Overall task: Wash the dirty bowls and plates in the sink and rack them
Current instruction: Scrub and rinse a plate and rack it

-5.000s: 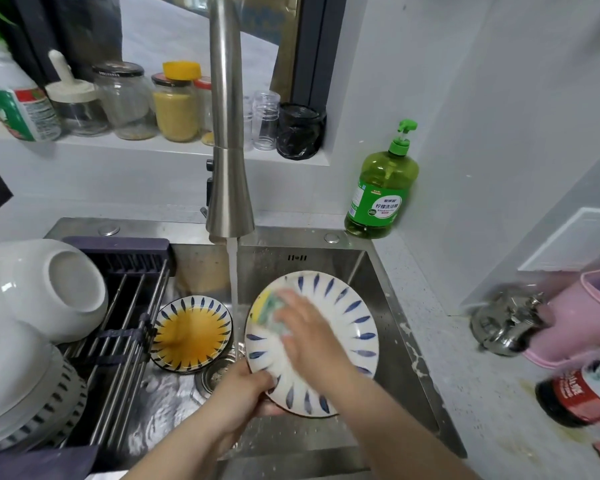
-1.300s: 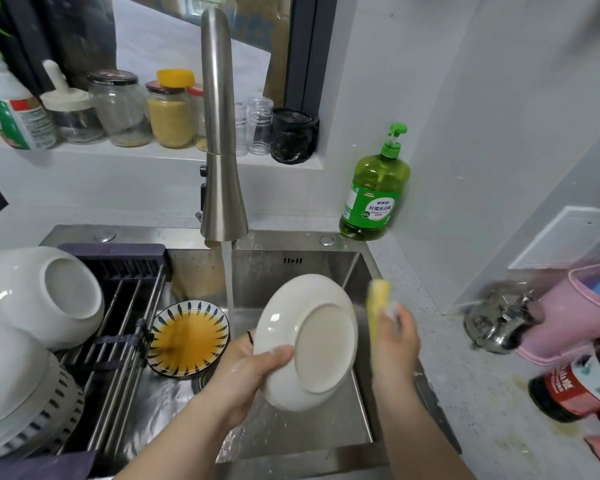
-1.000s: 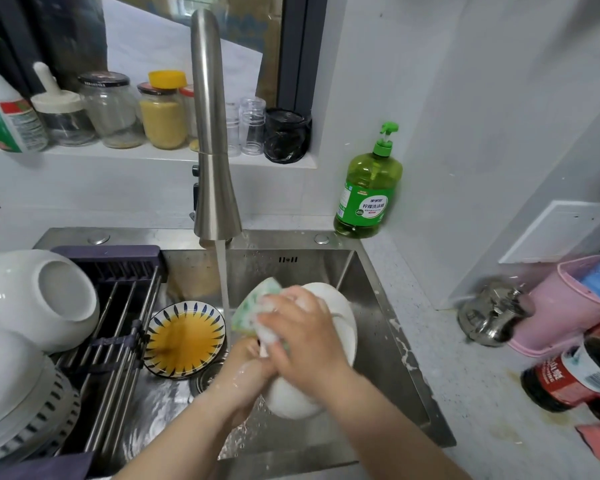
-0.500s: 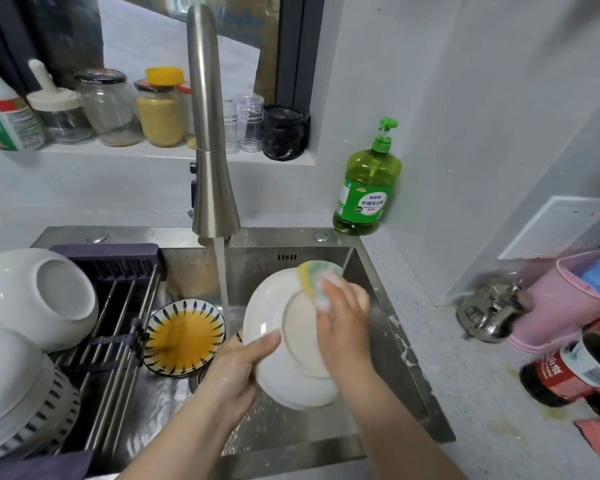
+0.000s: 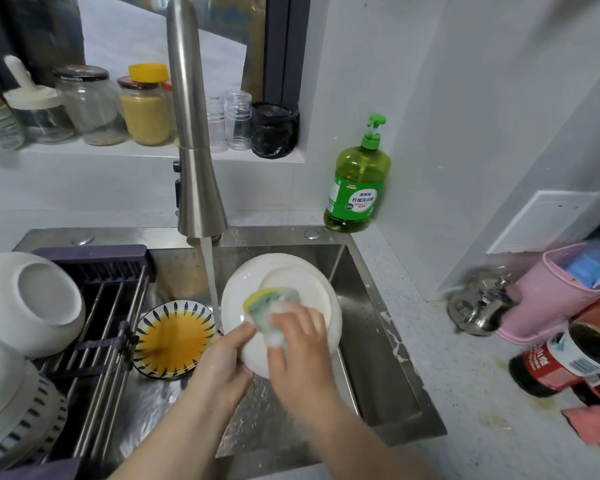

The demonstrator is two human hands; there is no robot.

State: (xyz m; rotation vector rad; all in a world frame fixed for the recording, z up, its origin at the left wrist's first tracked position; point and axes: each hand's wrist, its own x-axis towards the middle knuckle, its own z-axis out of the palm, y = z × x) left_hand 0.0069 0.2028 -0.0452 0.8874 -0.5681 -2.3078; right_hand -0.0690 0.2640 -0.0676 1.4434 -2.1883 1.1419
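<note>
Over the steel sink [image 5: 378, 386] my left hand [image 5: 222, 368] grips the lower left rim of a white plate [image 5: 302, 282], tilted with its plain underside facing me. My right hand [image 5: 302, 355] holds a soapy yellow-green sponge [image 5: 267, 299] against the plate's underside near its middle. A blue-patterned bowl [image 5: 174, 337] with yellow residue lies in the sink to the left. Water runs from the steel tap [image 5: 194, 161] just left of the plate. White bowls [image 5: 25, 303] and a striped plate [image 5: 32, 427] rest upside down on the roll-up rack [image 5: 108, 344] at left.
A green dish soap bottle [image 5: 357, 188] stands at the sink's back right corner. Jars [image 5: 142, 105] line the window ledge. On the right counter sit a small metal kettle [image 5: 482, 306], a pink container [image 5: 561, 289] and a dark sauce bottle [image 5: 565, 358] on its side.
The plate was flipped from its patterned face to its white underside. In the last half second my right hand slid the sponge from the plate's top edge down to its middle.
</note>
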